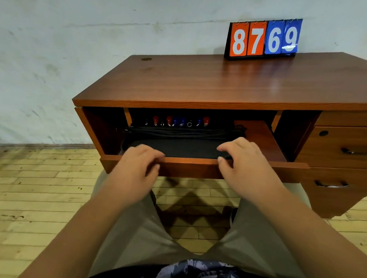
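A pull-out tray (190, 161) of a brown wooden desk (202, 84) stands drawn out toward me. On it lies a flat black fabric item (186, 146) with black cords behind it. Further back sit several red and blue tags on metal rings (179, 121). My left hand (137, 168) grips the tray's front edge, fingers curled over the top and thumb on the front face. My right hand (244, 163) grips the same edge further right, fingertips touching the black fabric.
A flip scoreboard (263, 40) reading 8769 stands at the back of the desk top against the wall. Closed drawers with dark handles (347, 150) fill the desk's right side. My legs in khaki trousers sit below the tray, over a wood plank floor (26, 194).
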Demonstrator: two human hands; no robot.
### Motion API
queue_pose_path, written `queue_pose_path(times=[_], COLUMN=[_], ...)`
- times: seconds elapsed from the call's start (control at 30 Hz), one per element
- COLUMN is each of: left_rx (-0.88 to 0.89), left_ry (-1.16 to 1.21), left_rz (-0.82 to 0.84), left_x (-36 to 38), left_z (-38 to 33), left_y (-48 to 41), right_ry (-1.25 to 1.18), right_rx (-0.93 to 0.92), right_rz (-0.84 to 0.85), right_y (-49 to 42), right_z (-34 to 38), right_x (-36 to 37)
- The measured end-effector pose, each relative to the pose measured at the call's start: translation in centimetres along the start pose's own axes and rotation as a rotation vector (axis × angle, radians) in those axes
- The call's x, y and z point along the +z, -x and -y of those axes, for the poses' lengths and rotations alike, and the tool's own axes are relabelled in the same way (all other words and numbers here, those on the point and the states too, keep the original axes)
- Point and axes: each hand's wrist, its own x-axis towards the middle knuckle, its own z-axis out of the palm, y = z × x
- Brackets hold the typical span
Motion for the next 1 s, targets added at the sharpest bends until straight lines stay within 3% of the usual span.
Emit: queue_pose_path(times=[0.1, 0.37, 1.0], left_rx=[0.103, 0.137, 0.036], left_ry=[-0.091, -0.312, -0.202], left_rz=[-0.004, -0.056, 0.064], left_x=[1.6, 3.2, 6.0], left_z=[-0.6, -0.3, 1.5], left_y=[1.0, 0.2, -6.9], right_ry=[0.065, 0.149, 0.251], right_rx=[-0.082, -0.137, -0.06], right_rz=[0.038, -0.076, 0.007], right_y=[1.0, 1.3, -5.1], right_z=[0.5, -0.2, -0.6], right_x=[0.9, 3.5, 5.4])
